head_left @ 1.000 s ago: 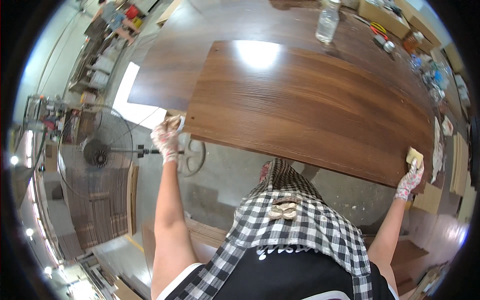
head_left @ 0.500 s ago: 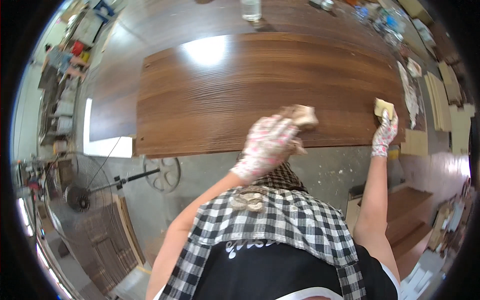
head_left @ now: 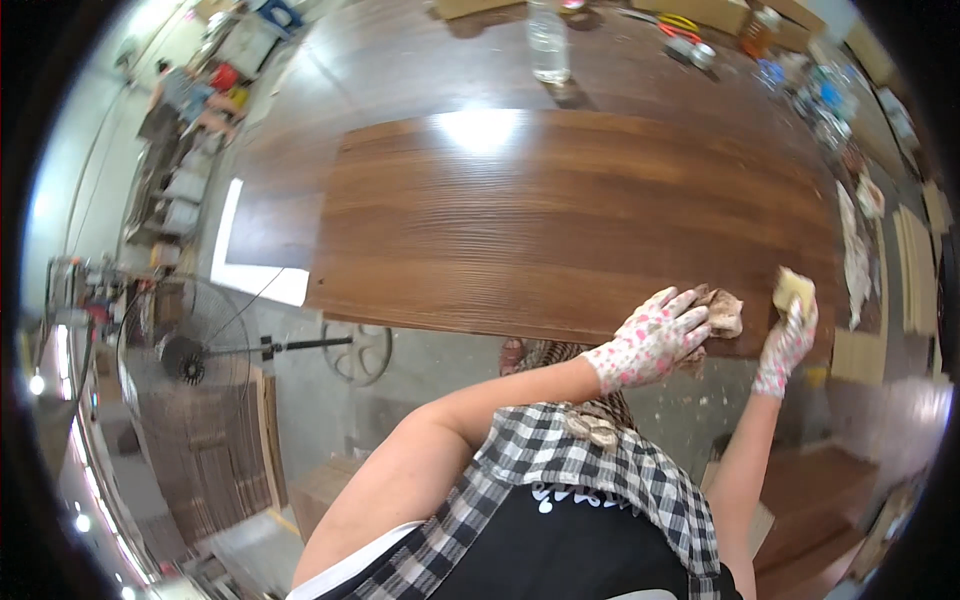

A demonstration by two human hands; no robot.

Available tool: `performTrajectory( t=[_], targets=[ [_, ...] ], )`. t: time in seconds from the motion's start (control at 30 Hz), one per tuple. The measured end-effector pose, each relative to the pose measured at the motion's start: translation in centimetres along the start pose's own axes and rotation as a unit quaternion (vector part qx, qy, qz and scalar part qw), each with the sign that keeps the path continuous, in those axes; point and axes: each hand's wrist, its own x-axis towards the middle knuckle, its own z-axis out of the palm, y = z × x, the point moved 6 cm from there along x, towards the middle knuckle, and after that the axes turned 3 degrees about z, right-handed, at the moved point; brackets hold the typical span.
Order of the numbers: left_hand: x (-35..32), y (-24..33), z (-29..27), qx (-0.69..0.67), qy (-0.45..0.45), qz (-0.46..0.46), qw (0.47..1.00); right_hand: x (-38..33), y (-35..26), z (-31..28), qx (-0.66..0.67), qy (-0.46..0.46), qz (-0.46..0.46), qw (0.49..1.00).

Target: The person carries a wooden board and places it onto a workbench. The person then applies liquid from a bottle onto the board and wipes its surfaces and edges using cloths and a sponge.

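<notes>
A brown wood-grain board point(head_left: 540, 220) lies flat on a larger dark brown table point(head_left: 390, 75). Near its front edge, toward the right, my left hand point(head_left: 655, 342), in a white glove with pink spots, presses a stained, crumpled cloth point(head_left: 722, 312) onto the board. To the right of it my right hand point(head_left: 788, 345), gloved alike, grips a pale yellow sponge point(head_left: 795, 290) over the board's right end. Part of the cloth is hidden under the left hand.
A clear bottle point(head_left: 548, 50) stands behind the board. Plastic bottles and wrappings point(head_left: 825, 100) crowd the far right. A standing fan point(head_left: 190, 358) is at the left; beyond it, another person point(head_left: 190, 100) sits. Boards lean point(head_left: 915, 270) at the right.
My left hand has slid the cloth rightward along the board, close to my right hand. The right hand still holds the sponge. The whole view has shifted.
</notes>
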Motion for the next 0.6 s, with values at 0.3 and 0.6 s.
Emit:
performTrajectory(
  t=[0.3,0.6],
  targets=[
    [-18.4,-12.4,-12.5,0.207,0.178,-0.377,0.885,-6.7,-1.6,21.8,0.079,-0.251,0.042,0.964],
    [-23.2,-14.2,-17.0,0.280,0.251,-0.486,0.789,-14.2,-0.4,43.4,0.103,-0.464,0.072,0.877]
  ],
)
